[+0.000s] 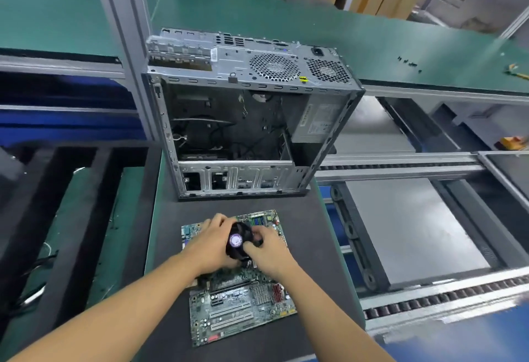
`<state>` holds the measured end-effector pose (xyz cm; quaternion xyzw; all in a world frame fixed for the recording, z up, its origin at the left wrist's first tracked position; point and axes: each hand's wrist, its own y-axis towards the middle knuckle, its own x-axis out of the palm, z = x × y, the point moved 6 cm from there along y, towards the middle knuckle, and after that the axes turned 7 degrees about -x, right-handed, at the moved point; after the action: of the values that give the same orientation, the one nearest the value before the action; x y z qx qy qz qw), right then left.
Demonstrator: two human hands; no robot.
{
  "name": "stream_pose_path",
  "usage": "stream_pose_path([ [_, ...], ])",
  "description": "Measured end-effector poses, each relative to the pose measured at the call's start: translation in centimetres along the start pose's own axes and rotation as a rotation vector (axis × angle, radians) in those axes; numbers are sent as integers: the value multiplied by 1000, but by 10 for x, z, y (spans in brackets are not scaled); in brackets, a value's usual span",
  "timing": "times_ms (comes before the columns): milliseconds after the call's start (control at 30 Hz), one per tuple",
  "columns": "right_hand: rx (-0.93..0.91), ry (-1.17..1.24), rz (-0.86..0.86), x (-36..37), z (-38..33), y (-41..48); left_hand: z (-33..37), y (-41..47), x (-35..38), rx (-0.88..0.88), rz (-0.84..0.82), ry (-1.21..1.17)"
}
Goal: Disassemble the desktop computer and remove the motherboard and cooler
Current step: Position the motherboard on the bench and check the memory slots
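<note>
The black round cooler fan (238,240) with a pale purple hub label sat tilted between both hands, over the far half of the green printed motherboard (243,313), which lay flat on the dark grey mat (169,247) under the forearms. The left hand (213,242) curled its fingers round the fan's left side and the right hand (266,251) gripped its right edge with bent fingers. Beyond the hands stood the opened silver metal computer case (243,121), and well off to the right of the right hand small black screws (409,63) lay on the green bench (372,35).
</note>
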<state>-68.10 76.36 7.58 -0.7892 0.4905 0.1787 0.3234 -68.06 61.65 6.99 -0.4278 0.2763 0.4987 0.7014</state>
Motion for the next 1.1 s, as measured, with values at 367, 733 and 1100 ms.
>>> stream_pose_path([
  [367, 12, -333, -5, 16, -26, 1, -36, -22, 6, -15, -10, -326],
  [733, 195, -505, 53, 32, -45, 9, -50, -25, -1, -12, -24, -217],
  [1100, 41, -602, -125, 32, -64, 6, -83, -15, -19, -29, -84, -226],
])
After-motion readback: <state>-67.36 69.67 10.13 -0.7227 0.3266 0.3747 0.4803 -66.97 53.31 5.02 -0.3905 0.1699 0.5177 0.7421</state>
